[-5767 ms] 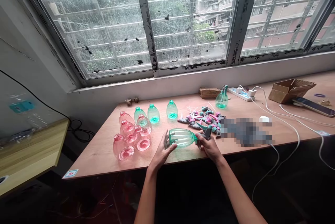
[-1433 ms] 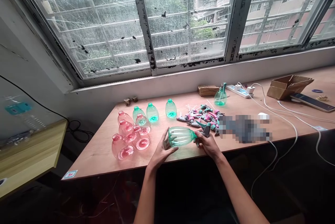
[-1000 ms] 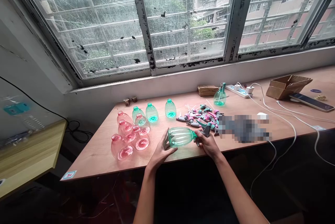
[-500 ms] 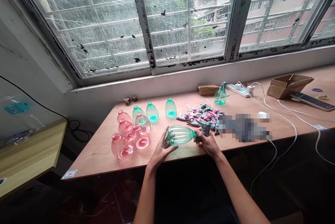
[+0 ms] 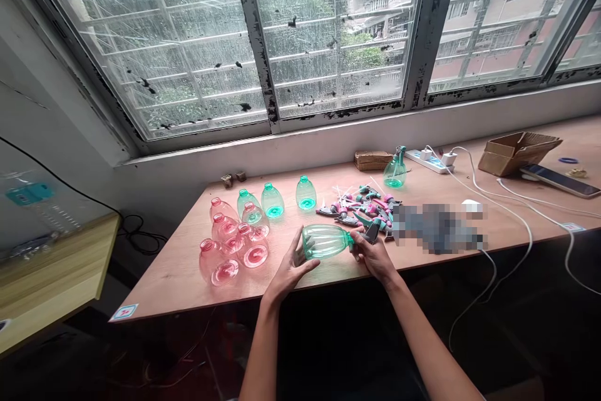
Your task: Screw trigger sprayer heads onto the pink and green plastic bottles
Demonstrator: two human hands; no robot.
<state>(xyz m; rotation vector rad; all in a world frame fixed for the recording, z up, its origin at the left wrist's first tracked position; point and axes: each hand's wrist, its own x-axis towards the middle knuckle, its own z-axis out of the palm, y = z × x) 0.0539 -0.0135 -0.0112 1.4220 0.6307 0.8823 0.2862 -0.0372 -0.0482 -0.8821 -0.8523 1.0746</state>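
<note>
A clear green spray bottle [image 5: 326, 242] lies on its side in the air above the table's front edge, its base to the left. My left hand [image 5: 288, 271] cups that base, fingers behind and thumb below. At the neck, my right hand [image 5: 374, 257] grips the grey and green spray head [image 5: 372, 232] with fingers closed round its collar. Whether the collar is fully seated is hidden by the fingers. Just behind lies a pile of pink, green and grey spray heads [image 5: 370, 204]. Open-necked green bottles [image 5: 307, 193] and pink bottles [image 5: 256, 255] stand to the left.
A green bottle with a spray head [image 5: 395, 172] stands at the back beside a cardboard piece [image 5: 373, 161]. Rightward are a power strip [image 5: 429, 161], white cables, an open cardboard box [image 5: 516, 154] and a phone [image 5: 566, 180]. A blurred patch covers part of the wooden table [image 5: 173, 269].
My right fingers and the spray head have turned slightly at the bottle neck. The bottle has shifted a touch to the right; the things on the table stay put.
</note>
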